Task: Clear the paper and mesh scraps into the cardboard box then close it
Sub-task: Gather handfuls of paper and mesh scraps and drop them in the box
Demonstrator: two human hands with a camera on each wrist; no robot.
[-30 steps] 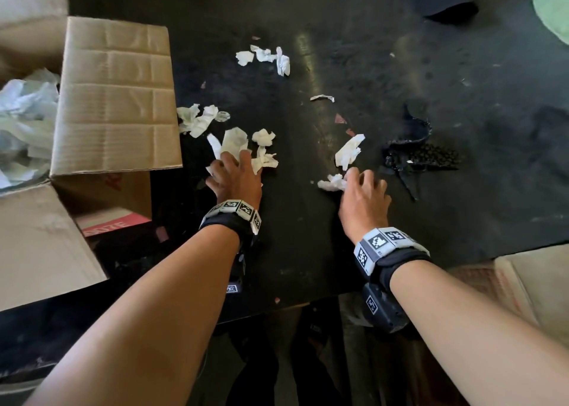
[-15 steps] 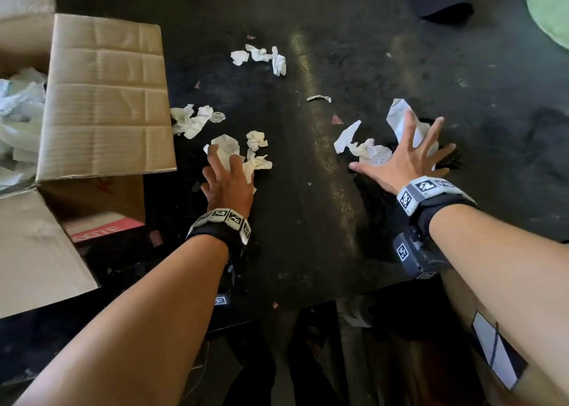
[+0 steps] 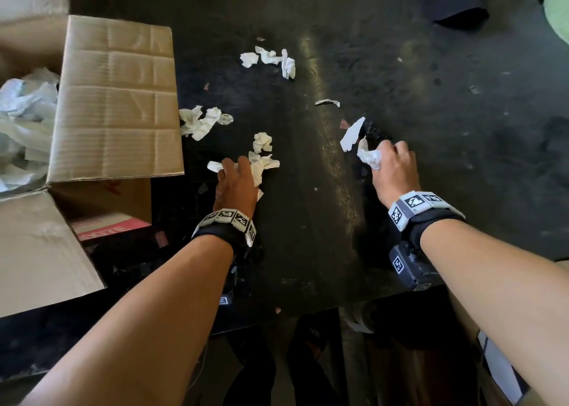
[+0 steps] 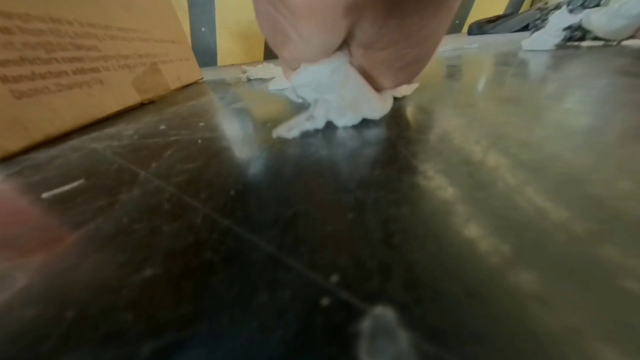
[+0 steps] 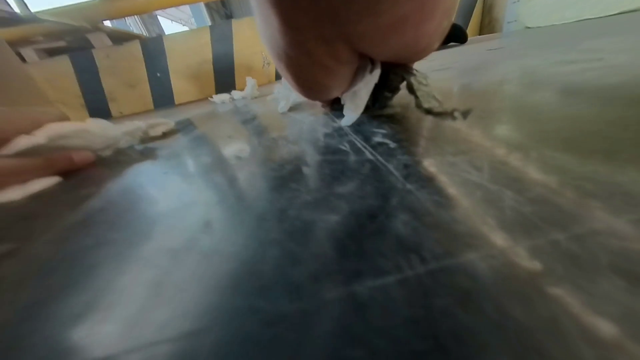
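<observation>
My left hand lies on the black table with its fingers curled round crumpled white paper scraps, seen bunched under the palm in the left wrist view. My right hand grips a wad of white paper together with black mesh; in the right wrist view the paper and the mesh hang from the fist. The open cardboard box stands at the left with white paper inside. Loose scraps lie by the flap and further back.
A thin paper strip and small pink bits lie mid-table. A dark object sits at the far right and something pale green at the corner. The table's near edge runs below my wrists.
My right hand has gone from spread flat over paper and mesh to clenched round them, and has drawn them leftward. My left hand has curled tighter on its paper scraps.
</observation>
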